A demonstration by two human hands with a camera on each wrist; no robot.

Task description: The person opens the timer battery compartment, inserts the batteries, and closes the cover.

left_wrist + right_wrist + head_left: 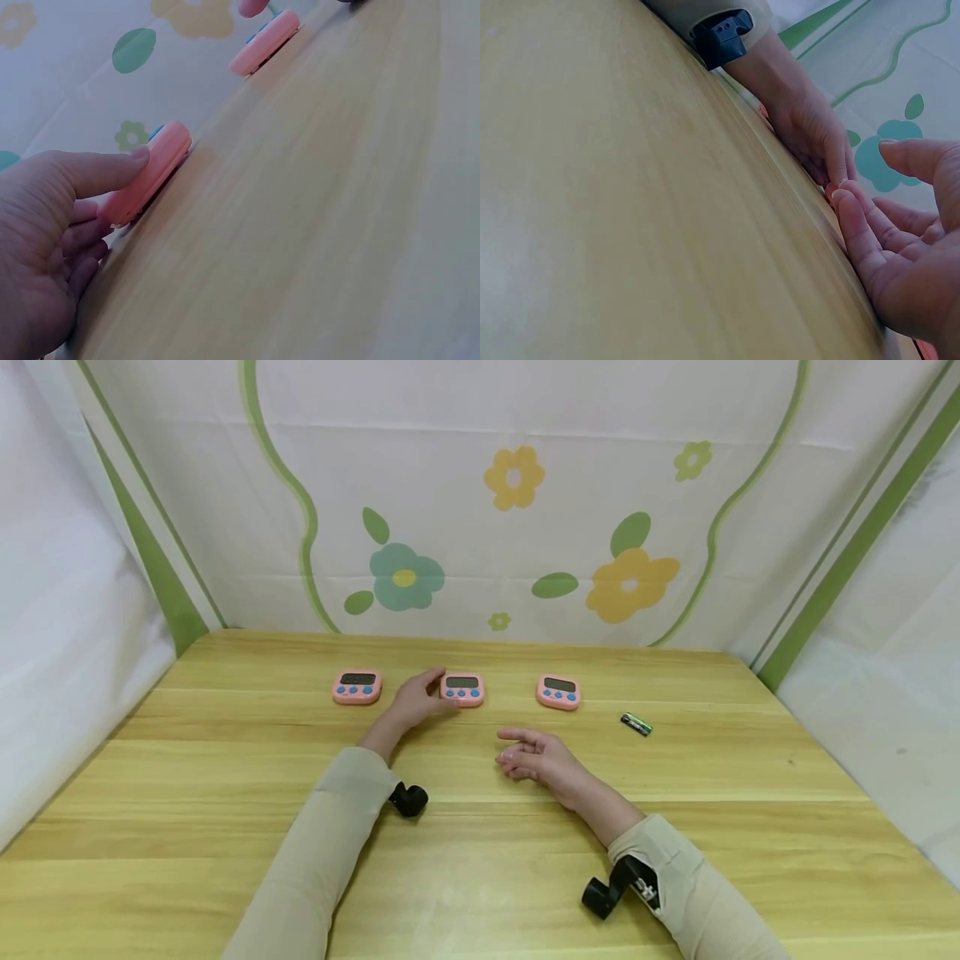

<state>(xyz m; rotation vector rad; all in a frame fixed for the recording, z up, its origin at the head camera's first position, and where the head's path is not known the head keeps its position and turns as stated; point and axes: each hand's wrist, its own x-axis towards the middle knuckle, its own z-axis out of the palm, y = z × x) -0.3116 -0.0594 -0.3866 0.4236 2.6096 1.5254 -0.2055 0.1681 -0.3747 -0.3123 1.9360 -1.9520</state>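
Three pink digital timers with grey screens and blue buttons lie in a row on the wooden table: a left timer (pixel 357 687), a middle timer (pixel 462 690) and a right timer (pixel 558 692). My left hand (pixel 417 700) holds the middle timer by its left side, thumb along the near edge. In the left wrist view, the thumb presses the pink side of that timer (pixel 154 169) while the other fingers lie partly hidden behind it. Over the table, nearer me, my right hand (pixel 546 764) hovers with loosely bent fingers and nothing in them.
To the right of the timers lies a green and black battery (pixel 637 724), seemingly a pair side by side. A white cloth with printed flowers (pixel 465 527) hangs behind the table's far edge. Black cameras (pixel 408 799) are strapped to both sleeves.
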